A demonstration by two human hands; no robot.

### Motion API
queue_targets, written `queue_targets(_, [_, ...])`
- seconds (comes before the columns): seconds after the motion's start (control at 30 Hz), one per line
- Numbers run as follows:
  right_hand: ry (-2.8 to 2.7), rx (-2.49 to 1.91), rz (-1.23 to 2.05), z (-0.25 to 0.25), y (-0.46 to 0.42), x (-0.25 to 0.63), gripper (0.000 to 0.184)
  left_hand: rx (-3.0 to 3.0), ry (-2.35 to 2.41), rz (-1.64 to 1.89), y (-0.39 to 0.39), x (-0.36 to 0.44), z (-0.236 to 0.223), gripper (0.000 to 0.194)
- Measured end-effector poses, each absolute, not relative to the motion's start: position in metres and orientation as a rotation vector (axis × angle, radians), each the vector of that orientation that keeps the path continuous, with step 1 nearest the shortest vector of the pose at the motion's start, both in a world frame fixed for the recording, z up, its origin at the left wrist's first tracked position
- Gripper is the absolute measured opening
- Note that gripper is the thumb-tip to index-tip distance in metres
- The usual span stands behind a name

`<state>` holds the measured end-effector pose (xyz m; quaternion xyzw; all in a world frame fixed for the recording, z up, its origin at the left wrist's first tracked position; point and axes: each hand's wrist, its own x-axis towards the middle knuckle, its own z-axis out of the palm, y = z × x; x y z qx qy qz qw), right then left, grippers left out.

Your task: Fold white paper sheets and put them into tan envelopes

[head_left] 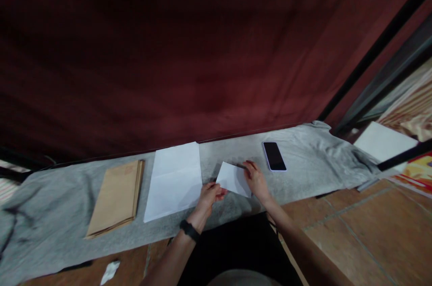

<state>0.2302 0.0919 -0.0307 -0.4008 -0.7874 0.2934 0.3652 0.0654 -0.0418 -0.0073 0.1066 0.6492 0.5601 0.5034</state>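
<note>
Head view, lower centre: small white paper rectangle (232, 179), long axis sloping down-right; left hand (209, 194) pinches lower-left corner, right hand (255, 179) touches right end, grip unclear.

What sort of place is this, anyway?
Probably a makeshift work spot indoors, perhaps in someone's home, though I can't be sure. A grey cloth serves as the work surface, a dark red curtain-like sheet hangs right behind it, and brownish floor tiles show below.
</note>
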Motion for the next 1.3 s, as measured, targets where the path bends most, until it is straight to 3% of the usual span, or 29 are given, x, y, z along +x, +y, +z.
queue_targets(0.23, [-2.463,-0.869,0.323,-0.041,0.03,0.218,0.045,0.224,1.575,1.423,-0.043,0.072,-0.006,0.014])
queue_targets(0.5, [-2.492,-0.915,0.119,-0.053,0.003,0.227,0.054,0.264,1.593,1.364,-0.045,0.073,-0.001,0.017])
queue_targets(0.83, [-2.48,-0.895,0.052,-0.059,0.006,0.245,0.058,0.493,1.747,1.225,-0.063,0.07,-0.001,0.035])
queue_targets(1.0, [-2.487,-0.921,0.058,-0.058,0.005,0.243,0.057,1.257,1.956,1.162,-0.064,0.089,0.003,0.029])
queue_targets(1.13, [-2.514,-0.911,0.034,-0.06,0.005,0.243,0.056,2.011,2.047,0.793,-0.049,0.102,-0.005,0.049])
queue_targets(1.3, [-2.509,-0.9,0.004,-0.061,0.004,0.244,0.054,2.214,2.097,0.576,-0.035,0.1,-0.03,0.062])
